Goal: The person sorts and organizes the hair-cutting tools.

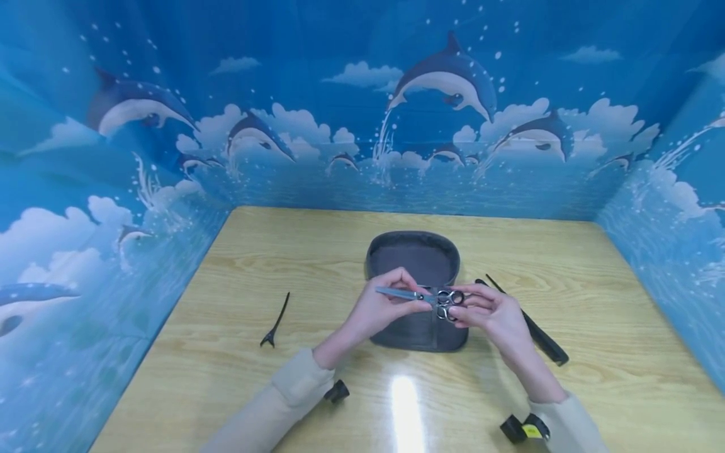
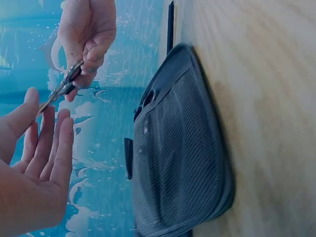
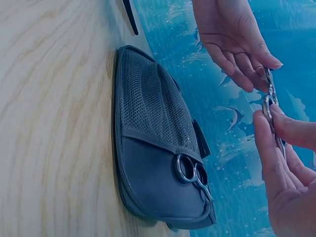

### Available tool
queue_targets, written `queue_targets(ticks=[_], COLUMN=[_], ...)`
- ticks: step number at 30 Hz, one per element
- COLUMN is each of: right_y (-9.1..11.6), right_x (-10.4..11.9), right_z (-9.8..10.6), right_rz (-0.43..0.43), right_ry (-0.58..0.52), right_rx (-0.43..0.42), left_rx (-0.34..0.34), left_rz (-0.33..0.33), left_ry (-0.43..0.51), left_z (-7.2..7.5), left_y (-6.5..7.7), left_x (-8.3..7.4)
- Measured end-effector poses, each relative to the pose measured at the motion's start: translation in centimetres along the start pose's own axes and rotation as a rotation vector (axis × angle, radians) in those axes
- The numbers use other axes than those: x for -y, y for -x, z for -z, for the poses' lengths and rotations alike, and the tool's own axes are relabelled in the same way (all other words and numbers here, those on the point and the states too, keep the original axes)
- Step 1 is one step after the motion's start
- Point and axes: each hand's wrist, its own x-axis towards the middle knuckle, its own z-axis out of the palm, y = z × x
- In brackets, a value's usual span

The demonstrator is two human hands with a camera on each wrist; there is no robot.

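- Left hand (image 1: 378,308): thumb and fingertips pinch the scissors (image 1: 421,297) by the blades, other fingers spread loosely.
- Right hand (image 1: 498,316): thumb and fingers nearly closed, pinching the handle rings.
- Scissors: above the near half of the open case (image 1: 415,257), blades leftward.
- Second scissors (image 3: 203,187): in the case.
- Clip (image 1: 277,324): left.
- Comb (image 1: 545,340): right.

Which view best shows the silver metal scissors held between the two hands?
The head view: the silver metal scissors appear broadside there, blade and round finger loops visible, with the left hand and right hand holding them. Both wrist views show them narrow, nearly edge-on, partly covered by fingers.
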Motion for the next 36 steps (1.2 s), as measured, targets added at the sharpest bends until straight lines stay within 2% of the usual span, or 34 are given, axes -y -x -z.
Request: queue_targets(ticks=[5, 8, 11, 15, 18, 21, 24, 26, 28, 32, 36], right_y=[0.8, 1.3, 1.9, 2.7, 3.2, 3.6, 3.9, 4.0, 4.1, 3.9, 3.8], right_x=[0.2, 0.0, -0.5, -1.0, -1.5, -2.1, -2.7, -3.1, -3.4, -3.9, -4.1], right_z=[1.8, 3.5, 5.3, 7.6, 9.0, 10.2, 10.8, 11.0, 10.9, 10.7, 10.5], right_rz=[0.023, 0.053, 0.073, 0.049, 0.019, -0.002, -0.016, -0.026, -0.023, 0.001, 0.035], right_ry=[-0.025, -0.051, -0.069, -0.052, -0.02, 0.089, 0.229, 0.32, 0.362, 0.425, 0.488], right_rx=[-0.031, -0.042, -0.056, -0.078, -0.089, -0.106, -0.112, -0.11, -0.105, -0.097, -0.088], left_rx=[0.062, 0.085, 0.086, 0.112, 0.162, 0.238, 0.329, 0.382, 0.412, 0.435, 0.426], left_rz=[-0.067, -0.078, -0.079, -0.126, -0.215, -0.308, -0.359, -0.382, -0.406, -0.447, -0.432], left_ry=[-0.123, -0.166, -0.255, -0.492, -0.711, -0.929, -1.087, -1.152, -1.205, -1.301, -1.346], left_z=[0.3, 0.5, 0.5, -0.1, -0.8, -1.5, -2.2, -2.7, -3.0, -3.6, -4.0], left_y=[-0.5, -0.7, -0.9, -1.2, -1.6, -2.0, -2.4, -2.5, -2.6, -2.8, -2.9], left_x=[-0.6, -0.9, -0.9, -0.8, -0.8, -0.8, -0.6, -0.3, 0.1, 1.0, 1.5])
